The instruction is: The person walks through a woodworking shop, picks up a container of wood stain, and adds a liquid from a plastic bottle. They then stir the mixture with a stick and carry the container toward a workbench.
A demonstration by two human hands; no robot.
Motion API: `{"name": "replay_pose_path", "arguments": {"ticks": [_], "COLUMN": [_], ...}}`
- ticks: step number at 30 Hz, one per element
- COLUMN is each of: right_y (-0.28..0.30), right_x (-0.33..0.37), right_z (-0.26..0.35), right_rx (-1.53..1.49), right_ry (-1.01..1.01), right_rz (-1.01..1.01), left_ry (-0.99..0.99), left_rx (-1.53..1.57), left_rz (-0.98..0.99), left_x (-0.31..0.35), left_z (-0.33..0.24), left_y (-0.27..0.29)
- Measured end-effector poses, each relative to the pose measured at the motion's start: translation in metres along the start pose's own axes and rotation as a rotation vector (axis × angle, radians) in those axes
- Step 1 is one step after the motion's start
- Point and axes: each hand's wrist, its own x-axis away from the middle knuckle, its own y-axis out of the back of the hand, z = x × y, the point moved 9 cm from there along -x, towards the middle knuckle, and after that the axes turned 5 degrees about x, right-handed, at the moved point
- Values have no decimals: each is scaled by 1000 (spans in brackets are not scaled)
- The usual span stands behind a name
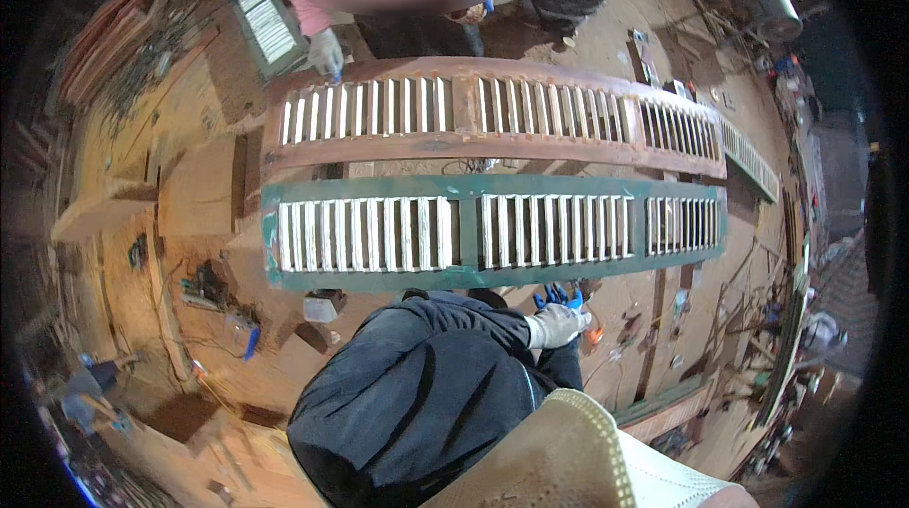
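Note:
Just beyond my knees, my gloved hands come together, partly overlapping. My left hand [557,328] shows the pale grey back of its glove at the end of a dark sleeve; its fingers are hidden. Blue fingers, seemingly of my right hand [560,297], are spread apart with nothing visible in them. Close in front lies a long green louvered shutter [467,232] with white-edged slats, apart from both hands. Behind it runs a brown wooden louvered shutter [464,108]. A co-worker's gloved hand [327,55] is at the brown shutter's far left end.
A co-worker in a pink top [303,8] is at the far side. Another slatted panel [261,11] lies at the far left. Wooden blocks [197,184], a power tool [204,290] and scattered scraps lie left. A metal can [777,16] stands far right.

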Motion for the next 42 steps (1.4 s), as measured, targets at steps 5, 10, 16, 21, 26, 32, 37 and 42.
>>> {"name": "replay_pose_path", "arguments": {"ticks": [5,10,16,21,26,32,37,42], "right_y": [-135,-211,-251,-260,-255,-273,-237,-229], "right_x": [54,121,159,159,158,162,151,150], "right_z": [40,34,5,-37,-6,48,123,160], "right_rx": [-94,7,-60,52,252,50,-650,-1000], "right_ry": [10,19,-343,-442,-196,-22,44,9], "right_rz": [746,862,942,1037,1035,1022,986,1149], "left_ry": [-58,-318,544,341,360,59,-164,-288], "left_rx": [306,982,19,108,-21,-193,-298,-85], "left_rz": [248,178,-541,-782,-765,-875,-1044,-480], "left_x": [-4,27,64,106,76,17,14,6], "left_z": [-41,-77,73,94,108,55,-13,-71], "left_y": [41,130,227,221,214,276,299,191]}}
